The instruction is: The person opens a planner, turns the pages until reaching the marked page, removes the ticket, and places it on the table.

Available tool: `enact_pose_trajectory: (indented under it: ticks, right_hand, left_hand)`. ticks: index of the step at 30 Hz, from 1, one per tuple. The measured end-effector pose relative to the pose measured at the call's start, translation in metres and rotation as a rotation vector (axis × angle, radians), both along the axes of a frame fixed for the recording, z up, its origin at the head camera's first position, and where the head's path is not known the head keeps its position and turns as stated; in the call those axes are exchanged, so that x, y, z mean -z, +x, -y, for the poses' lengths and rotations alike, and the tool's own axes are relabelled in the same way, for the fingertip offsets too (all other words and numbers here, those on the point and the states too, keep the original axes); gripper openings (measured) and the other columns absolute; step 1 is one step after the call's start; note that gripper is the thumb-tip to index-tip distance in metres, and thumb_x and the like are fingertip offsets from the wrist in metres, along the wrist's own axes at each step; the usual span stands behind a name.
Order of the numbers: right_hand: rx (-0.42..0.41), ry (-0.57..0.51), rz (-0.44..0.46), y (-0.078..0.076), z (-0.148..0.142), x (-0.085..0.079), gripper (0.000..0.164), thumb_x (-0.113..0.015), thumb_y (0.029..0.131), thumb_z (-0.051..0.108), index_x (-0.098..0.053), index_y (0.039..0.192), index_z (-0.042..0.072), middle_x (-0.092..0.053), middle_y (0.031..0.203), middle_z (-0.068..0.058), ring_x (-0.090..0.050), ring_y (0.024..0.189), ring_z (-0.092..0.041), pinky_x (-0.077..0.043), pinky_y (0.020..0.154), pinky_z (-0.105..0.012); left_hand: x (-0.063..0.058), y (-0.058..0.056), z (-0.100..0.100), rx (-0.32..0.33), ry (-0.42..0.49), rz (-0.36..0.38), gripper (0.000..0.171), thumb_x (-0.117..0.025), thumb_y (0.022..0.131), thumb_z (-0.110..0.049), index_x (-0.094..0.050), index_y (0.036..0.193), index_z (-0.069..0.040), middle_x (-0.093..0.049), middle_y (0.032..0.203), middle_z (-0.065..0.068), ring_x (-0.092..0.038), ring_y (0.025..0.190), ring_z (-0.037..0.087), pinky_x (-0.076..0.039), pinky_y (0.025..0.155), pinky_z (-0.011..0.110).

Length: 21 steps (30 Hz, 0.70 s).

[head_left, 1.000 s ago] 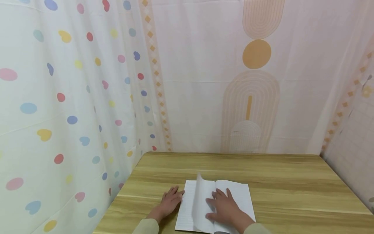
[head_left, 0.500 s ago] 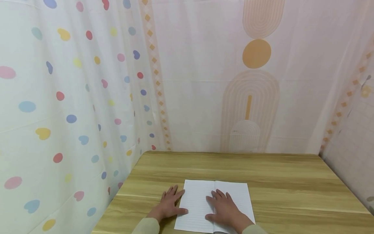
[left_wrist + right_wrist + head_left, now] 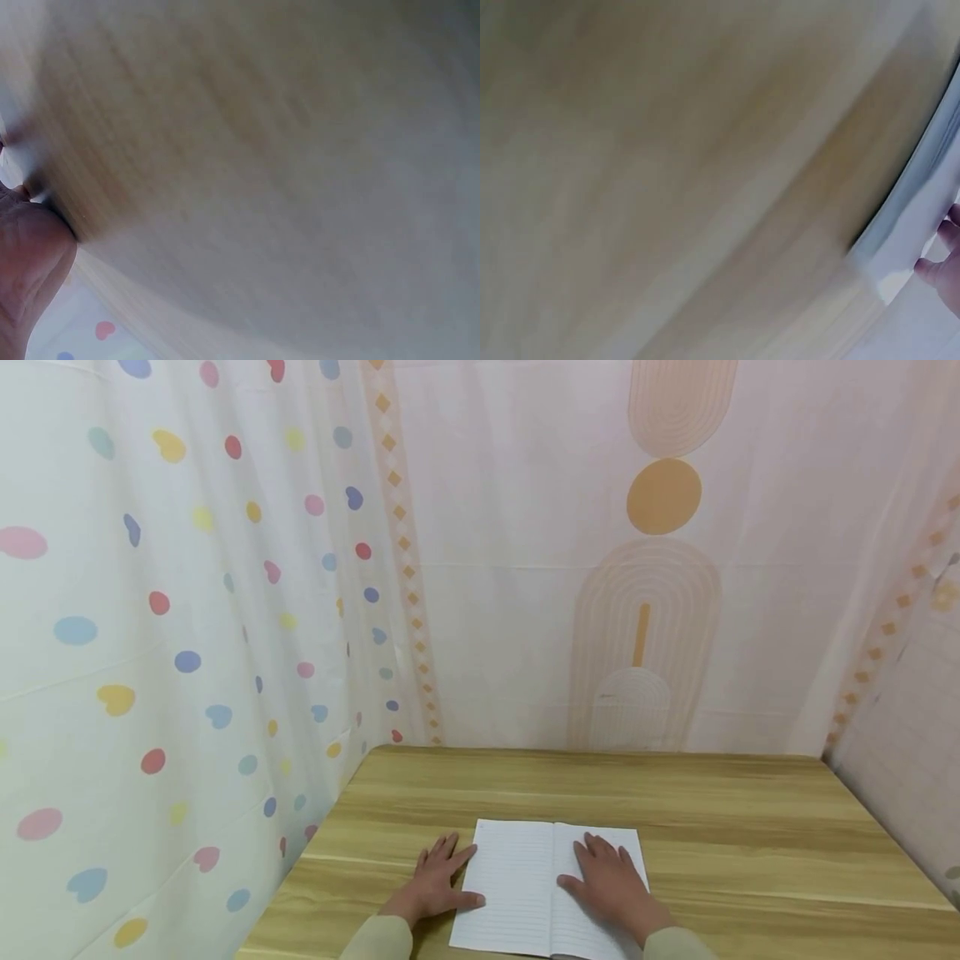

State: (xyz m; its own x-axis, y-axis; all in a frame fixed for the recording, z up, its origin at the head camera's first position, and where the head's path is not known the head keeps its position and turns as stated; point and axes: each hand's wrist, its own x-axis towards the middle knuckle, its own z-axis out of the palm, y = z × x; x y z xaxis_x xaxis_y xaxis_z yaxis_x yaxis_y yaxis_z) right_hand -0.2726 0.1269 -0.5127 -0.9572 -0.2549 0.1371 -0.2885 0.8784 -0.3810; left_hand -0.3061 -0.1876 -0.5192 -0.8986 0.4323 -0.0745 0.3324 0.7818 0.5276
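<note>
Between five and six o'clock in the head view, a book (image 3: 525, 889) is lying open and flat on the table (image 3: 750, 843), ruled lines showing on its pages. The left hand (image 3: 435, 883) is resting at the book's nine o'clock side, its palm over the table. Its fingers are spreading loose and straight, the index finger pointing between one and two o'clock and touching the edge, and the thumb pointing to three o'clock and lying on the left page. The right hand (image 3: 611, 887) is resting on the right page; its fingers are extending, ungripped, toward eleven o'clock, while the thumb is pointing to ten, just beside the spine (image 3: 552, 877). Pale sleeves (image 3: 378, 939) are covering both wrists.

In the right wrist view, the book is showing at three o'clock (the table there is blurring), with some fingertips cut off by the frame. A spotted curtain (image 3: 187, 610) is hanging at nine o'clock in the head view; a back curtain (image 3: 495, 610) is hanging at twelve.
</note>
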Motion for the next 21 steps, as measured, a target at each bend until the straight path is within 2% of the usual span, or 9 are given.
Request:
enact_pose_trajectory:
  ticks: [4, 11, 21]
  right_hand:
    - [0.056, 0.015, 0.0, -0.005, -0.019, 0.002, 0.063, -0.062, 0.096, 0.043, -0.055, 0.135, -0.006, -0.045, 0.143, -0.031, -0.038, 0.135, -0.048, -0.023, 0.107, -0.07]
    - [0.139, 0.032, 0.045, -0.008, -0.05, 0.001, 0.068, -0.062, 0.095, 0.044, -0.052, 0.137, -0.008, -0.039, 0.144, -0.037, -0.034, 0.135, -0.053, -0.021, 0.105, -0.074]
    - [0.144, 0.007, 0.122, -0.011, -0.068, -0.001, 0.08, -0.061, 0.094, 0.053, -0.045, 0.141, -0.01, -0.035, 0.144, -0.04, -0.031, 0.134, -0.056, -0.019, 0.104, -0.076]
  left_hand:
    - [-0.001, 0.001, 0.0, 0.003, 0.0, -0.002, 0.088, -0.074, 0.084, -0.053, -0.04, 0.152, -0.009, -0.015, 0.16, 0.029, -0.008, 0.146, 0.05, -0.001, 0.113, 0.068]
    - [-0.002, 0.001, 0.0, 0.008, 0.006, 0.002, 0.088, -0.074, 0.084, -0.053, -0.04, 0.152, -0.009, -0.015, 0.16, 0.03, -0.007, 0.146, 0.05, -0.001, 0.113, 0.068]
    - [-0.006, 0.004, 0.0, 0.004, 0.029, 0.02, 0.088, -0.075, 0.084, -0.051, -0.04, 0.152, -0.008, -0.013, 0.16, 0.03, -0.006, 0.147, 0.049, 0.001, 0.112, 0.068]
